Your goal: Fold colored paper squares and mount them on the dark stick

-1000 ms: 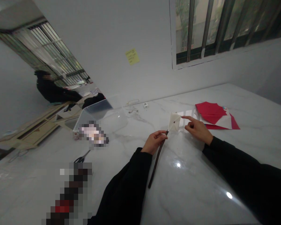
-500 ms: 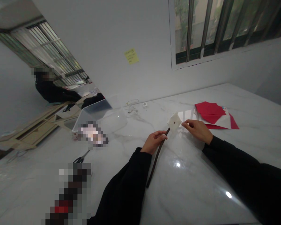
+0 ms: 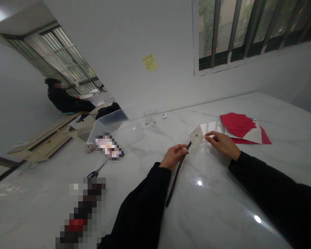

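My left hand point(image 3: 175, 156) is closed around the upper part of a dark brown stick point(image 3: 176, 176), which slants down toward me. At the stick's top sits a folded white paper piece point(image 3: 196, 132), like a small pinwheel, with a dark dot near its middle. My right hand point(image 3: 224, 143) has thumb and forefinger pinched together at the paper's right corner; how firmly they grip it is too small to tell. The stick's lower end hangs free beside my left sleeve.
Red and white paper sheets point(image 3: 238, 125) lie beyond my right hand. Left on the marble-patterned table point(image 3: 217, 211) are scissors point(image 3: 94, 173), a clear plastic bin point(image 3: 114, 121) and blurred-out items. A small white block point(image 3: 163, 116) stands by the wall. A person point(image 3: 63, 98) sits farther off.
The white paper has tilted and now shows a squarer face, its top edge slanting. Both hands keep their hold; the whole view has shifted slightly.
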`<state>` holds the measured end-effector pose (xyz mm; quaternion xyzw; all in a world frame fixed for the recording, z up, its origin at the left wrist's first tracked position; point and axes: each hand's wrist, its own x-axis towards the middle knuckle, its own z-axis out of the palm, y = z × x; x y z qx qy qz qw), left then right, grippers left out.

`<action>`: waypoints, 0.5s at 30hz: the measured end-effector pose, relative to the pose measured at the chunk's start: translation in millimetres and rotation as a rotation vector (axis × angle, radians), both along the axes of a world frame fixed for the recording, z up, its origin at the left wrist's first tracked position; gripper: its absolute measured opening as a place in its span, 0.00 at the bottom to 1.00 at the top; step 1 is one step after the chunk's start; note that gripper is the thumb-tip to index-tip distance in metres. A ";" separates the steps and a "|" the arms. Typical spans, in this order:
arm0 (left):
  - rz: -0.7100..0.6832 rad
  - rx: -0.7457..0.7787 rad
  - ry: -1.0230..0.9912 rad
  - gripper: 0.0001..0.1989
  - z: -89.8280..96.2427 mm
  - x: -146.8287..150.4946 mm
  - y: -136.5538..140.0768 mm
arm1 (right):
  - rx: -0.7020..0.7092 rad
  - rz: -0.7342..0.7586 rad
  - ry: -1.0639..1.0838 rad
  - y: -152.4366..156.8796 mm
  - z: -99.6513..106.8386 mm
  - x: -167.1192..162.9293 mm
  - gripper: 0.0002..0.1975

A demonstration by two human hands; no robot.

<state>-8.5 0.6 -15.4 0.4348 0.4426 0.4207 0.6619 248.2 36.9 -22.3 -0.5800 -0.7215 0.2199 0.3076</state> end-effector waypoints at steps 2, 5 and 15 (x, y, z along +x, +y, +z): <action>-0.005 -0.002 -0.006 0.23 0.7 0.1 -0.3 | -0.005 -0.013 0.081 -0.7 0.8 -0.8 0.29; -0.003 0.007 -0.004 0.22 0.2 0.0 -0.1 | -0.055 0.038 0.081 -0.9 2.7 -0.5 0.28; -0.004 0.025 0.031 0.23 -4.4 -1.4 2.1 | -0.039 -0.010 0.116 -0.9 -0.1 -0.7 0.28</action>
